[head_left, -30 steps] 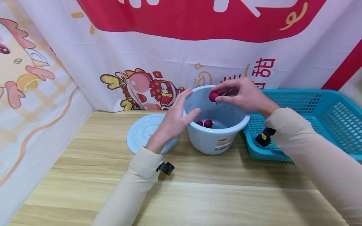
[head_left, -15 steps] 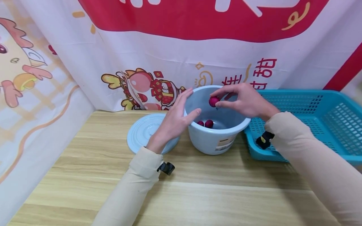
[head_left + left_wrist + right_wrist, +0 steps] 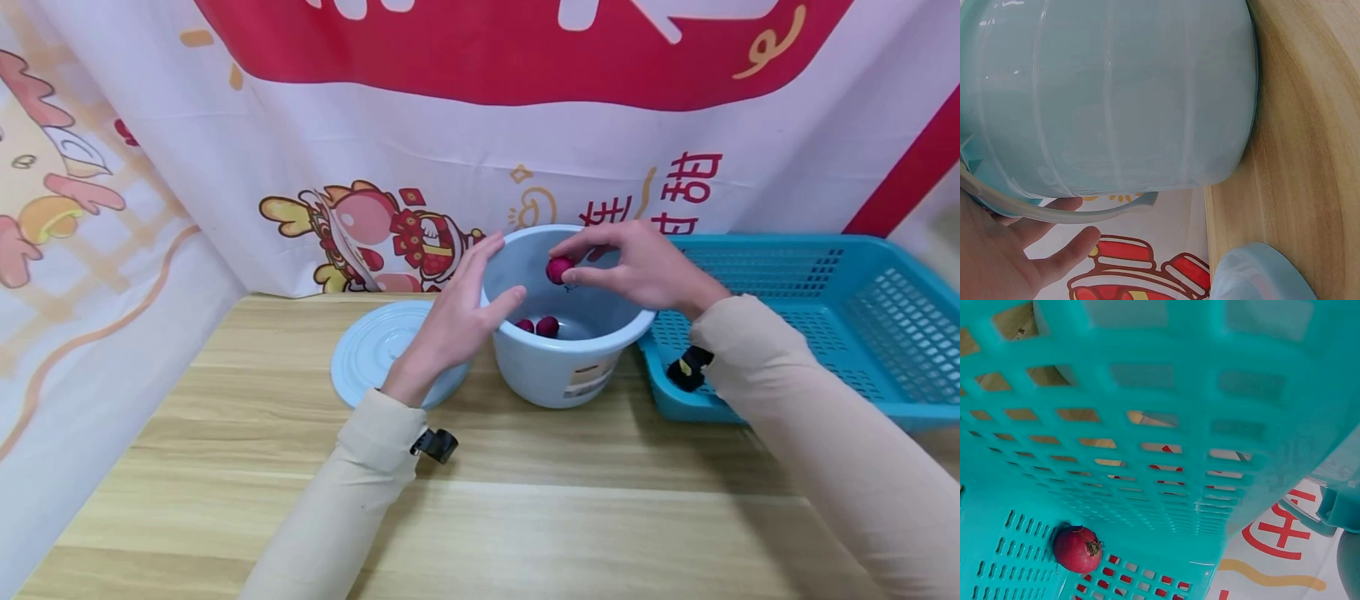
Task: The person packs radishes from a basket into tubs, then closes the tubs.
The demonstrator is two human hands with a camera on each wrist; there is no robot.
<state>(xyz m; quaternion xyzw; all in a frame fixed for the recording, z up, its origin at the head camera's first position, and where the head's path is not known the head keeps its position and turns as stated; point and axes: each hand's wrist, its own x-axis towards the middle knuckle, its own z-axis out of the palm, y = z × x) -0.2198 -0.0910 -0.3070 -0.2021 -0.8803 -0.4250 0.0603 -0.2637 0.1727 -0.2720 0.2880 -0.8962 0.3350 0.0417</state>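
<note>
My right hand (image 3: 647, 265) pinches a small round magenta-red radish (image 3: 558, 269) between thumb and fingers, inside the mouth of a light blue bucket (image 3: 534, 372). Two similar radishes (image 3: 547, 327) lie at the bottom of the bucket. My left hand (image 3: 459, 321) rests against the bucket's left rim, its fingers extended. In the left wrist view, the fingers (image 3: 1063, 253) are beside the bucket's pale curved handle (image 3: 1054, 215). Another radish (image 3: 1077, 550) with a brown stem end sits in the corner of a teal basket (image 3: 1166, 550); the head view does not show it.
A round light blue lid (image 3: 375, 350) lies on the wooden table (image 3: 570, 533), left of the bucket and partly under my left arm. The basket stands close at the bucket's right, under my right forearm. A printed cloth (image 3: 420, 142) hangs behind.
My right hand has lowered slightly into the bucket with the radish, then stayed nearly still. The left hand keeps its place on the rim. The head view has shifted a little.
</note>
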